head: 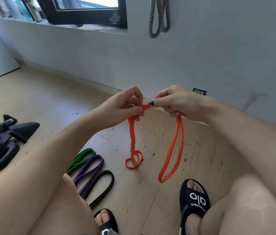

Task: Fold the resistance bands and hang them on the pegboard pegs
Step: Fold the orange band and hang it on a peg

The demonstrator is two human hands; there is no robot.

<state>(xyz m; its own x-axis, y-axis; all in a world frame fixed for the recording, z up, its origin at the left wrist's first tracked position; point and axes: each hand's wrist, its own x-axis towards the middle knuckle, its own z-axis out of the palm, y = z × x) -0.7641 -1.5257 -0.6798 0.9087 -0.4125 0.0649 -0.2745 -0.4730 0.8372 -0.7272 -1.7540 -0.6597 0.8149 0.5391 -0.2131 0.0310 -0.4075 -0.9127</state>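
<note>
An orange resistance band (171, 150) hangs from both hands over the wooden floor. My left hand (125, 106) pinches one part of it and my right hand (172, 102) pinches another, close together at the middle. One doubled end drops from the left hand and coils on the floor; a loop hangs from the right hand. On the floor to the left lie a green band (81, 159), a purple band (89, 168) and a black band (100, 185). A grey band (159, 17) hangs folded on the wall above. No pegboard is visible.
Black exercise equipment (3, 138) sits on the floor at the left. A window with a dark frame (83, 16) is in the wall, and a wall socket (199, 91) is low on it. My feet in black slides (193, 200) rest on the floor.
</note>
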